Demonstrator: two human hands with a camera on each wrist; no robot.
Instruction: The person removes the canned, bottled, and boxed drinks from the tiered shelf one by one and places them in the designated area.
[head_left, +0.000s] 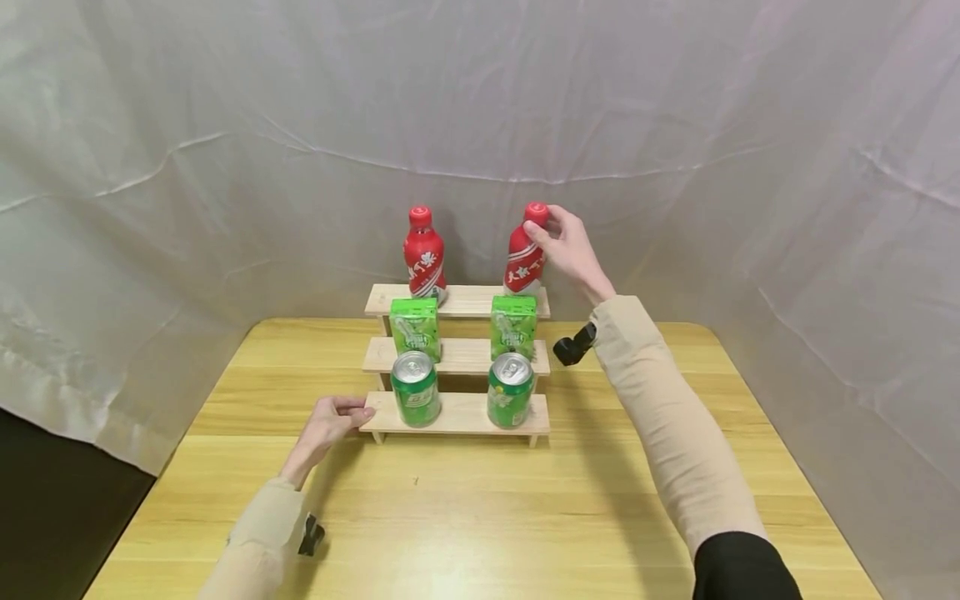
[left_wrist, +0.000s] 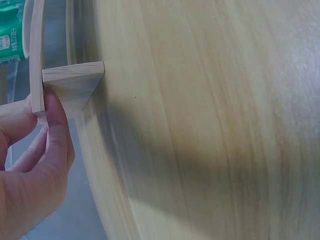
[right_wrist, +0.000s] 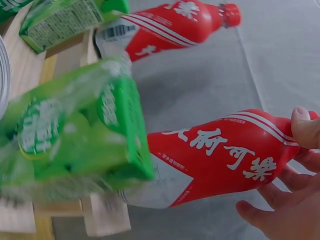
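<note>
A three-step wooden rack (head_left: 459, 415) stands on the table. Its top step carries two red bottles, the middle step two green cartons (head_left: 415, 329), the bottom step two green cans (head_left: 416, 389). My right hand (head_left: 561, 237) grips the right red bottle (head_left: 524, 260) at its cap and neck, and the bottle leans left. The right wrist view shows this bottle (right_wrist: 225, 155) with my fingers (right_wrist: 304, 127) curled round its neck, behind a green carton (right_wrist: 80, 135). The left red bottle (head_left: 424, 254) stands upright. My left hand (head_left: 341, 417) pinches the left end of the bottom step (left_wrist: 37, 65).
The light wooden table (head_left: 480, 517) stretches toward me in front of the rack. White cloth (head_left: 225, 167) hangs behind and on both sides. The table's left edge (head_left: 150, 492) drops off to a dark floor.
</note>
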